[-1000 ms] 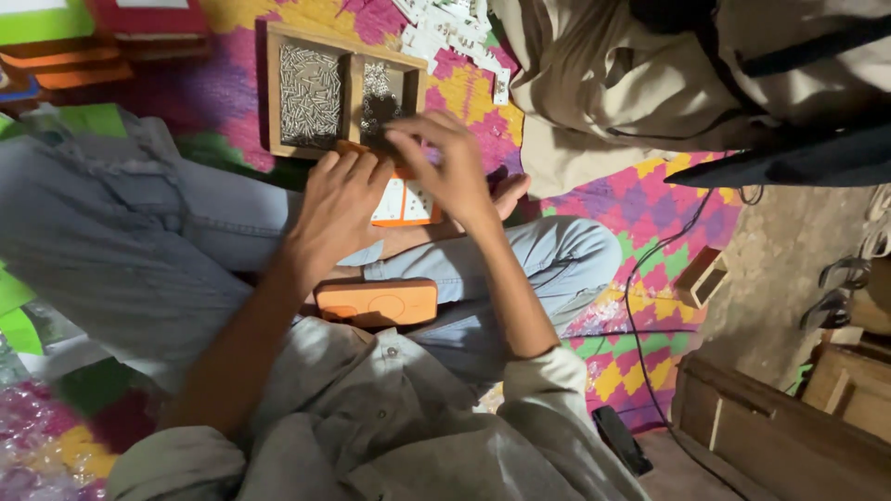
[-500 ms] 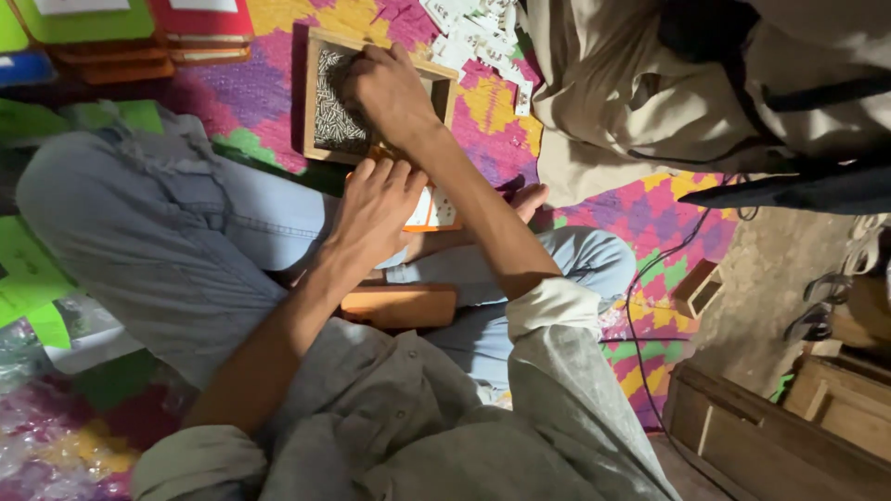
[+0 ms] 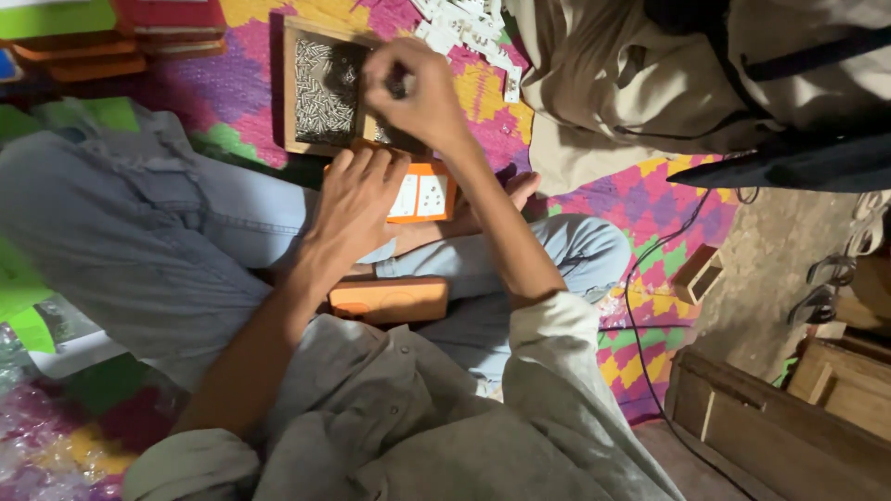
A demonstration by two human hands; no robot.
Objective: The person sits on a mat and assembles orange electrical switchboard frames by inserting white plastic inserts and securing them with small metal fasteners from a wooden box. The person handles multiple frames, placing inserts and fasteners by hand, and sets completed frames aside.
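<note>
The person sits cross-legged on a brightly patterned floor mat of pink, yellow, purple and green patches [image 3: 243, 88], with knees in pale blue jeans spread to either side. The left hand [image 3: 357, 199] lies flat, fingers together and pointing away from the body, pressed on the near part of an orange rectangular frame holding two white dotted plates [image 3: 422, 195], which rests on the lap between the knees. The right hand [image 3: 418, 93] reaches further out, its fingers curled narrowly together over the far right part of a shallow wooden tray filled with small silvery metal pins [image 3: 320, 88]; whether anything is pinched between those fingers cannot be told, as the fingertips are blurred and turned under. The tray lies on the mat just beyond the orange frame, near the mat's far edge.

Closer to the body, a second orange rectangular block with rounded corners [image 3: 390, 299] sits on the lap, just beside the left forearm. A scatter of small white plastic pieces [image 3: 469, 28] lies on the mat at the tray's far right. Another person in a beige garment [image 3: 631, 83] sits at the mat's far right corner. Flat orange, red and green boxes [image 3: 102, 37] are stacked at the far left edge. A black cable [image 3: 650, 278] runs across the mat's right side, towards wooden crates [image 3: 789, 417] standing on the bare floor.
</note>
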